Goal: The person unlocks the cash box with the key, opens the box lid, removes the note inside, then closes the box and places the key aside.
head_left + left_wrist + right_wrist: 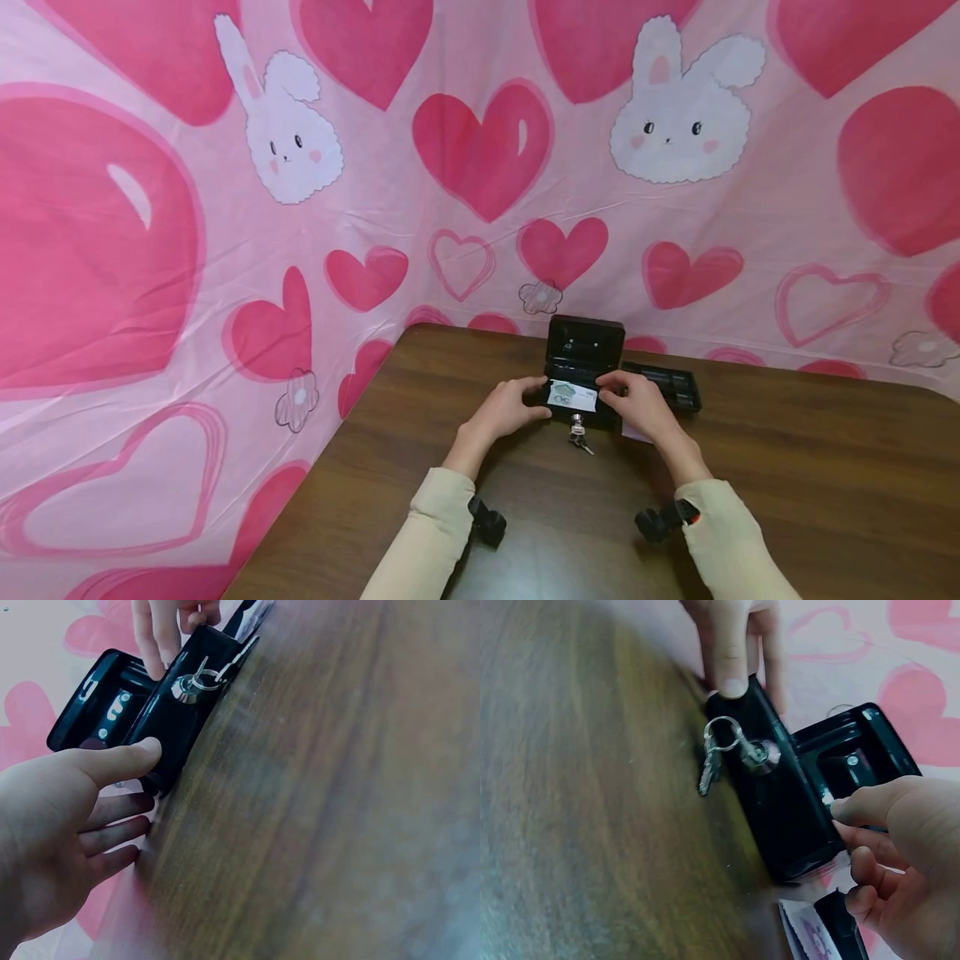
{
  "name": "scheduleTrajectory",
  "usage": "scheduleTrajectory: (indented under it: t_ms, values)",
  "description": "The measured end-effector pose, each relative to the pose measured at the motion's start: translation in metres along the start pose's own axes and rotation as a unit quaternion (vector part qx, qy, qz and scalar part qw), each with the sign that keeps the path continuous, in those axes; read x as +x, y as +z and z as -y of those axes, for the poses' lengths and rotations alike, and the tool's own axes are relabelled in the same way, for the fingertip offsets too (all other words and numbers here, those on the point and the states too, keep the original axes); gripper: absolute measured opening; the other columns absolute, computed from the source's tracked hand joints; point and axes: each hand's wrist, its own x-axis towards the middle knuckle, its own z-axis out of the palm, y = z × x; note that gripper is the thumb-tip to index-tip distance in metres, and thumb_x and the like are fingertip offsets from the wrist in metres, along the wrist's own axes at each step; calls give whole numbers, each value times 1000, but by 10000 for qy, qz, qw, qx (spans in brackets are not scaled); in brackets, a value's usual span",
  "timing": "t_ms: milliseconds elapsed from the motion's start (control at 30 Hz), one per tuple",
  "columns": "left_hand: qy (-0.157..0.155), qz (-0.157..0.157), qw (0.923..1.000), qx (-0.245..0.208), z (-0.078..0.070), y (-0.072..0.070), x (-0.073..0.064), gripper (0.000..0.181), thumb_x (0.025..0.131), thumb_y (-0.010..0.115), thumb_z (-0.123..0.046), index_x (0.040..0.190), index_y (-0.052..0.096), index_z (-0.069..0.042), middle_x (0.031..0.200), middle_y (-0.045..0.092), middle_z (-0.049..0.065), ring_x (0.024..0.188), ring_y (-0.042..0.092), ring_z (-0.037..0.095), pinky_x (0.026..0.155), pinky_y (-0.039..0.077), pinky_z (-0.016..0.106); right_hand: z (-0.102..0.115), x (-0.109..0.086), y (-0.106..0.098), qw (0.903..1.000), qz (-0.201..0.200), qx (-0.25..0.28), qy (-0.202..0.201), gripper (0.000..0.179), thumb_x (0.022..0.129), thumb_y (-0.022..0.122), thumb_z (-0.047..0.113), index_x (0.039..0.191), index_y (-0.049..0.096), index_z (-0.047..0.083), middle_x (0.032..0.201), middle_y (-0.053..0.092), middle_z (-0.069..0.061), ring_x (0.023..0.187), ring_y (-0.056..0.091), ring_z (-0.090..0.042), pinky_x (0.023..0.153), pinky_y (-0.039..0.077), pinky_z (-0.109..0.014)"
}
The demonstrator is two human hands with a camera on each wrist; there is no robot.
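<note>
A black cash box (562,414) stands on the table with its lid (585,333) raised. Inside lies a pale banknote (572,396) with a green print. My left hand (510,408) grips the box's left end, its thumb (142,754) on the front face and the other fingers by the side. At the right end, my right hand (639,406) reaches over the rim; its thumb (855,806) and index finger pinch the banknote's right edge. A ring of keys (709,761) hangs from the key in the silver lock (761,756) on the box's front.
A black compartment tray (678,387) sits behind and right of the box. Purplish paper (636,433), like a banknote, lies beside the box under my right hand. The brown wooden table (555,533) meets a pink heart-printed cloth (480,208) at its back and left edges.
</note>
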Motion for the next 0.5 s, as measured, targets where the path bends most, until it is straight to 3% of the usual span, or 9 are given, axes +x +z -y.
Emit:
scheduleTrajectory:
  t_ms: [500]
  values:
    - [4, 11, 10000, -73, 2, 0, 1, 59, 90, 73, -35, 144, 54, -21, 141, 60, 5, 130, 56, 21, 111, 43, 44, 3, 11, 13, 9980, 327, -504, 172, 28, 94, 64, 16, 118, 68, 1, 110, 71, -18, 101, 63, -32, 95, 50, -55]
